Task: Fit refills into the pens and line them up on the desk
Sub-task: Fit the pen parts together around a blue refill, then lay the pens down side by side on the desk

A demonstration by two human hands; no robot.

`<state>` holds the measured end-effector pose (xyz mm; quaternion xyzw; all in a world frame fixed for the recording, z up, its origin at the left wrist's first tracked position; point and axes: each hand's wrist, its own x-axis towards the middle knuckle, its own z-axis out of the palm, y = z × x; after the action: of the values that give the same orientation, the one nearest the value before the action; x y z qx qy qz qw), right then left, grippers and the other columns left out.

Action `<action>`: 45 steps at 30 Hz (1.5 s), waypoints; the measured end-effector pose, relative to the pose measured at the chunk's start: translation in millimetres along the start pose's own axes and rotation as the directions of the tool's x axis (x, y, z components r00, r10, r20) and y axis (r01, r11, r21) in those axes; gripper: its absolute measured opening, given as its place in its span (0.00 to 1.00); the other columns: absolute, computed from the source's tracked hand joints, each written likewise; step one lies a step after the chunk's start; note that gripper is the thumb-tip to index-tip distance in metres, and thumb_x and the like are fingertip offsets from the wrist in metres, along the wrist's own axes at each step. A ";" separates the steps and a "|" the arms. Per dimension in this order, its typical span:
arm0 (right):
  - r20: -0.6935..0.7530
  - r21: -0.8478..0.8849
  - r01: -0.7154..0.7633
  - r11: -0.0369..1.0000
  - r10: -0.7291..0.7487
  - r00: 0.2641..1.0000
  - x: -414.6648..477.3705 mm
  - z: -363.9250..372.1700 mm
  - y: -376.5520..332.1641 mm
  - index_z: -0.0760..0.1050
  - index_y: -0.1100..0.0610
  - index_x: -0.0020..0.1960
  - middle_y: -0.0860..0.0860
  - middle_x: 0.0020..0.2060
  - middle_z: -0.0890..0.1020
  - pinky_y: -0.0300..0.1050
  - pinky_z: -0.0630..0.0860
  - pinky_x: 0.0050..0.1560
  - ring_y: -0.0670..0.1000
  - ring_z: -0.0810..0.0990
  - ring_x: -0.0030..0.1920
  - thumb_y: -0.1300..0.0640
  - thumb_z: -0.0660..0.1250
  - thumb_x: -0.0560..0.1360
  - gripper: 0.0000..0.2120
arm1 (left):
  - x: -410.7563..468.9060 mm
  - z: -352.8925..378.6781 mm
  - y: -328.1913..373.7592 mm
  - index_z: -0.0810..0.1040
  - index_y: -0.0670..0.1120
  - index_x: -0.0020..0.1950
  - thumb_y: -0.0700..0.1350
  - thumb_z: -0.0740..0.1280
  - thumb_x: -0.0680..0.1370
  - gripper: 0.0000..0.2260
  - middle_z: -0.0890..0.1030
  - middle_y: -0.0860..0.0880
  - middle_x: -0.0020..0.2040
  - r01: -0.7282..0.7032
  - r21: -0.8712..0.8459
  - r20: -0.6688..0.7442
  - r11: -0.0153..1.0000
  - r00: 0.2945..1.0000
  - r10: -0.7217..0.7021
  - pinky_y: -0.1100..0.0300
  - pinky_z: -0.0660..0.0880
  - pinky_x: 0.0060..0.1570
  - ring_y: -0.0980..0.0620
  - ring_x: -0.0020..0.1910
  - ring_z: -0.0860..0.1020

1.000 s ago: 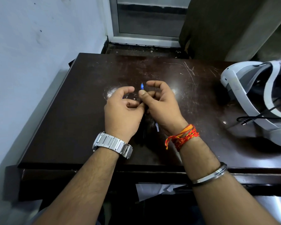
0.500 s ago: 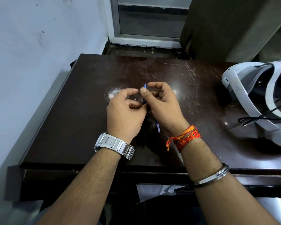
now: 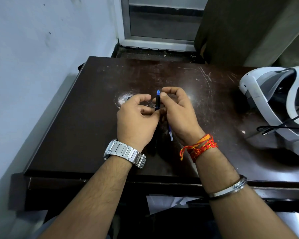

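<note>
Nearest the camera, two bare forearms reached forward over the front edge of the dark brown worktop (image 3: pixel 76 126), the right one ringed by a steel bangle (image 3: pixel 228 188). A sheet of white paper (image 3: pixel 162 202) showed below that edge. The left wrist carried a silver watch (image 3: pixel 124 153) and the right wrist a red and orange thread (image 3: pixel 200 147). Between the wrists a thin blue refill (image 3: pixel 170 136) lay on the worktop, its far end hidden under the right hand (image 3: pixel 178 114). Both hands met above the middle of the worktop around one black pen (image 3: pixel 157 103), which pointed away from the person with its blue tip uppermost. The left hand (image 3: pixel 136 121) had its fingers curled and pinched the pen's lower part, while the right hand's thumb and forefinger pinched it just under the tip. To the right, well apart from the hands, a white headset (image 3: pixel 273 107) rested on the worktop with a black cable (image 3: pixel 269 130) beside it. Beyond the scratched far edge stood a pale wall (image 3: pixel 33 49) and a white window frame (image 3: pixel 162 40).
</note>
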<state>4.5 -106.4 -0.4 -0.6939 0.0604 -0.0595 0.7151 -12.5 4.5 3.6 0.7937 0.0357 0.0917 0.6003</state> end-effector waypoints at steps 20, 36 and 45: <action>-0.004 0.054 -0.069 0.996 0.069 0.998 1.6 -7.5 -4.7 0.72 0.54 0.56 0.50 0.37 0.82 0.41 0.74 0.29 0.45 0.78 0.28 0.54 0.72 0.75 0.14 | -2.1 -0.7 3.0 0.81 0.49 0.55 0.43 0.78 0.67 0.18 0.85 0.52 0.35 -0.007 0.041 0.001 0.999 1.000 0.007 0.53 0.82 0.41 0.56 0.34 0.84; -0.314 -0.478 -0.098 0.873 -0.065 0.947 15.4 -49.9 -1.2 0.82 0.51 0.44 0.47 0.36 0.84 0.50 0.83 0.49 0.48 0.84 0.39 0.52 0.75 0.70 0.05 | -0.4 2.8 -5.0 0.83 0.49 0.40 0.40 0.77 0.68 0.06 0.84 0.50 0.34 0.048 0.050 0.050 0.998 0.997 -0.050 0.53 0.83 0.42 0.54 0.32 0.84; -0.151 -0.762 -0.036 0.647 -0.123 0.981 6.9 -36.6 -4.8 0.86 0.56 0.46 0.53 0.41 0.85 0.46 0.78 0.56 0.54 0.82 0.49 0.56 0.75 0.70 0.07 | -0.6 2.1 -4.1 0.83 0.49 0.40 0.42 0.78 0.67 0.06 0.84 0.51 0.34 0.056 0.066 0.030 0.996 0.998 -0.058 0.53 0.83 0.42 0.54 0.33 0.84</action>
<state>5.1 -143.7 3.3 -0.9220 0.1306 -0.1112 0.3471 -12.5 3.5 -1.0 0.8129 0.0518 0.0608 0.5768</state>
